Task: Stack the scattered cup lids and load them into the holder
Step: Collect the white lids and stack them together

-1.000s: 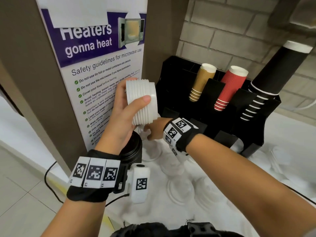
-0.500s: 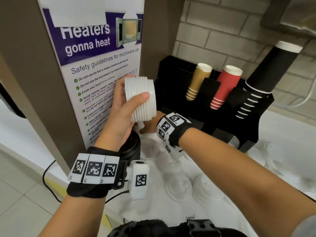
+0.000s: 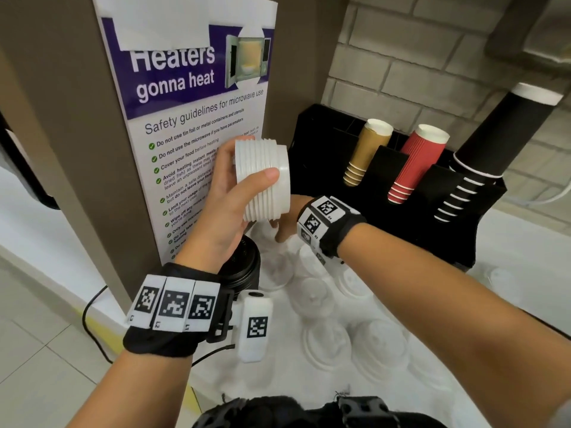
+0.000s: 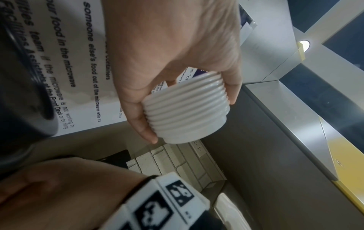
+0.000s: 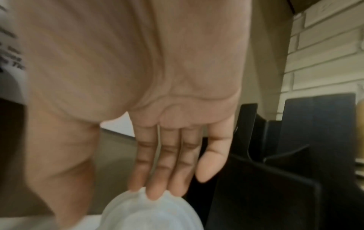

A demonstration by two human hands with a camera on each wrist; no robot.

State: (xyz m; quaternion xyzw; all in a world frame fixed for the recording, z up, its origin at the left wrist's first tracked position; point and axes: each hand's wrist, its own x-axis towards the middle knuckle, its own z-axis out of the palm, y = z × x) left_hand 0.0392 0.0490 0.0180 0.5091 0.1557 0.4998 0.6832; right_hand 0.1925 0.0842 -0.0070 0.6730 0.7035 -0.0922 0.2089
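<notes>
I see the black cup-and-lid holder [image 3: 312, 140] at the tabletop's back. My left hand [image 3: 225, 208] grips the ribbed stack of white plastic lids [image 3: 262, 177] aloft by its rims: light, slippery. My right hand's straight fingers [image 5: 157, 175] touch a loose white lid [image 5: 149, 213]; probably flimsy, so pinch its rim.

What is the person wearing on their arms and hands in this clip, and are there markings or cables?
Both forearms are bare, with no sleeves or gloves. The left hand has a black wrist strap carrying three white square-code tags, plus a white camera pod bearing another code tag and a thin black cable. The right hand wears a matching black strap with white code tags.
</notes>
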